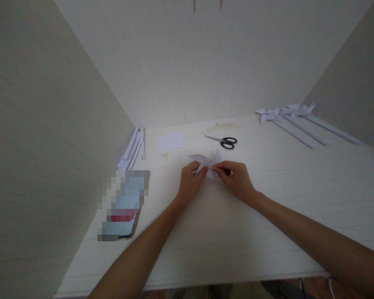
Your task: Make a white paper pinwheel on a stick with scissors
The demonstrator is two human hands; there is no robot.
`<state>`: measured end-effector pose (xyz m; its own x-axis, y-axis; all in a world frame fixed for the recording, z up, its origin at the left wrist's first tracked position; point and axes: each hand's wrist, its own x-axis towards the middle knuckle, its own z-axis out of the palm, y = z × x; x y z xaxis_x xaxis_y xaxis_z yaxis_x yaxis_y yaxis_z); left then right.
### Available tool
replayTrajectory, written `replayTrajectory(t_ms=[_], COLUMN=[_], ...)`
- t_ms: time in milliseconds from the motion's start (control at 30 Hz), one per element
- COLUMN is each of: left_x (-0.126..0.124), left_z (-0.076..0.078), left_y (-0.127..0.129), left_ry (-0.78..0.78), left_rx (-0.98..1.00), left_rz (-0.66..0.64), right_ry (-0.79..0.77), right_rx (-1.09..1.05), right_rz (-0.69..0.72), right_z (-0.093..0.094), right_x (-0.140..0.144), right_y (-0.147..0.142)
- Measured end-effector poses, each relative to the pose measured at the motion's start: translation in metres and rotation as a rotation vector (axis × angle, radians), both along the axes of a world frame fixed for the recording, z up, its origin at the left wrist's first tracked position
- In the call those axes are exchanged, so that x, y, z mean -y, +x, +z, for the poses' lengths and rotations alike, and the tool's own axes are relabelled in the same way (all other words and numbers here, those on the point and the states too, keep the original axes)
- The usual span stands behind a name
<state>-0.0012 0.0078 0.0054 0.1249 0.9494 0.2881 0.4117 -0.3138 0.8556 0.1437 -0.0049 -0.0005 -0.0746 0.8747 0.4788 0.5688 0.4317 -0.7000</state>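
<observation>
paper pinwheel | white, folded blades | mid-table, just before the scissors' side

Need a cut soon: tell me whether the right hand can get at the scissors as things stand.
Probably yes. The scissors lie on bare table just beyond the right hand, nothing between, but that hand and the left hand are pinching the folded paper.

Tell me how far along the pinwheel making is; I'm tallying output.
Done: finished pinwheels on sticks lie far right. In hand: the left hand and right hand pinch a folded paper wheel. Left: rolled sticks and a paper square lie unused; scissors rest beyond.
</observation>
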Motion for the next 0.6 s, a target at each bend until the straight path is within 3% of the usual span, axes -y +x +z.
replayTrajectory(t_ms=[300,600], left_x=[0.0002,-0.0003], left_z=[0.0011,-0.0008], left_y=[-0.0004,0.0], left_ry=[0.006,-0.013], left_rx=[-0.02,0.017], left_rz=[0.017,-0.018], right_ry=[-0.066,-0.102], right_rx=[0.049,-0.073], right_rz=[0.081,0.03], right_z=[-0.0032,-0.0034], right_x=[-0.0029,-0.0026], right_y=[0.0003,0.0013])
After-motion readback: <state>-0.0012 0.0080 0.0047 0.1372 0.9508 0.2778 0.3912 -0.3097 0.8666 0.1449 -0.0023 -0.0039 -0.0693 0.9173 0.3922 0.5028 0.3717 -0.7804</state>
